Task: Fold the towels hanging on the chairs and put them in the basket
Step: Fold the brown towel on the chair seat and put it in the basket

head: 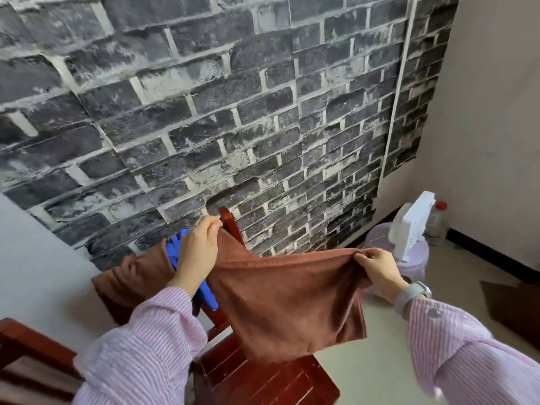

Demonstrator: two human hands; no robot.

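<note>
Head view.

Left hand [198, 249]: fingers pinched together on one top corner of the brown towel [286, 302], just beside the top of the chair's [263, 378] back post.
Right hand [377, 270]: fingers pinched on the opposite top corner, out past the chair's right edge.
Towel location: spread in the air between both hands, lower edge hanging above the chair seat. Basket not in view.

Risks, as judged:
- Slipping from a shallow corner pinch; result: one side dropping to the seat or floor.
- Snagging on the back post at the left corner; result: uneven fold.
- Dragging the second brown towel [137, 282] or the blue cloth [178, 247] off the chair back when pulling away.

Count:
- Brown towels: two.
- Blue cloths: one.
- Chairs: two, counting the wooden frame [26, 343] at the lower left edge.
- Hands: two.
</note>
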